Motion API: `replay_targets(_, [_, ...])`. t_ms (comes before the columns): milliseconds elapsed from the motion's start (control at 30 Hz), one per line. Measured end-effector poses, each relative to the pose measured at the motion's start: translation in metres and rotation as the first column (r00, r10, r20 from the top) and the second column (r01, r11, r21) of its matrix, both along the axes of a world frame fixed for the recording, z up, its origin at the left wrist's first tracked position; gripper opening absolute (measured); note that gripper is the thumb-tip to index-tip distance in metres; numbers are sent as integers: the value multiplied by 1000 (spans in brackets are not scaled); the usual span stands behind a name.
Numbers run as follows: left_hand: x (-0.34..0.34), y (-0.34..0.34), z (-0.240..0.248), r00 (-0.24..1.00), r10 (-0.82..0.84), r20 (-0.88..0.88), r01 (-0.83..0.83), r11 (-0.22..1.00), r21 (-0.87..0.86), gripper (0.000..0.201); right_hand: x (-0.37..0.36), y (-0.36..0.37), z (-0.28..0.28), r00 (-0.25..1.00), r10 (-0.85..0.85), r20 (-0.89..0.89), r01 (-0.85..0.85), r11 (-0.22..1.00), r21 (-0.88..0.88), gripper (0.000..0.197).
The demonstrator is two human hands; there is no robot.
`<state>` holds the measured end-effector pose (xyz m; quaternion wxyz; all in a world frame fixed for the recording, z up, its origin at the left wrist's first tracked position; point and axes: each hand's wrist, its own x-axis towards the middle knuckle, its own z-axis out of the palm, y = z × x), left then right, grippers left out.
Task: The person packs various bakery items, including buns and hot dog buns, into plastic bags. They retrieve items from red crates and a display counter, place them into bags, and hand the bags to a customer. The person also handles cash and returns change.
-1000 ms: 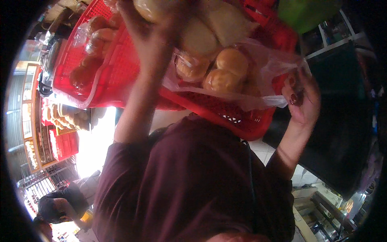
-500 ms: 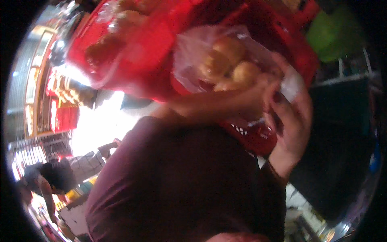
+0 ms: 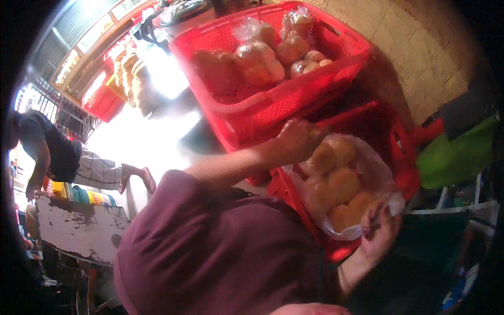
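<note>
Both hands are working on a clear plastic bag of buns [image 3: 338,189] that is lying in the nearer red crate [image 3: 404,173]. The left hand [image 3: 299,139] is closing over the bag's far, upper end, its fingers curling down onto the top buns; whether it is pinching plastic or only pressing is hard to make out, since its back is facing the camera. The right hand [image 3: 379,231] is gripping the bag's near, lower end, fingers folding around the plastic at the crate's front rim. The bag's long axis is running from far left to near right, its buns lying in a loose double row.

A maroon sleeve [image 3: 210,247] is covering the nearer crate's left part, and that crate's base is hidden. Beyond it, a second red crate [image 3: 262,113] is holding more bagged buns [image 3: 257,60]. At far left a person in a dark top [image 3: 58,152] is bending over, partly cut off, beside a worn white worktop [image 3: 79,226]. A green sheet [image 3: 457,155] is lying at right.

Compared with half a second ago, the left hand is now sitting higher on the bag, apart from the right hand, and the bag is lying lower in the crate.
</note>
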<state>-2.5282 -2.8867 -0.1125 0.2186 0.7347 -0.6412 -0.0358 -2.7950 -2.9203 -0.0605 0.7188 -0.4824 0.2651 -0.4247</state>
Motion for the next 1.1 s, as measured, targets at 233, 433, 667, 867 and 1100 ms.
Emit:
replay_targets(233, [-19, -11, -21, 830, -257, -495, -41, 857, -513, 30, 21, -7, -36, 958, 21, -287, -49, 995, -90, 20])
replay_targets(433, [-35, -36, 85, 307, -646, -698, -158, 689, -707, 13, -28, -72, 28, 951, -284, -120, 141, 747, -650, 20])
replay_targets(667, [-47, 95, 244, 18, -942, -336, -198, 326, -924, 12, 51, 1, 78, 997, 51, 61, -4, 795, -607, 26])
replay_targets(867, [-2, 202, 241, 190, -948, -254, -196, 216, -956, 16, 124, 100, 110, 950, 302, 83, -185, 755, -629, 31])
replay_targets(1100, [99, 352, 206, 441, -846, -298, -307, 170, -936, 19, 211, 227, 130, 854, 516, 62, -384, 706, -595, 36])
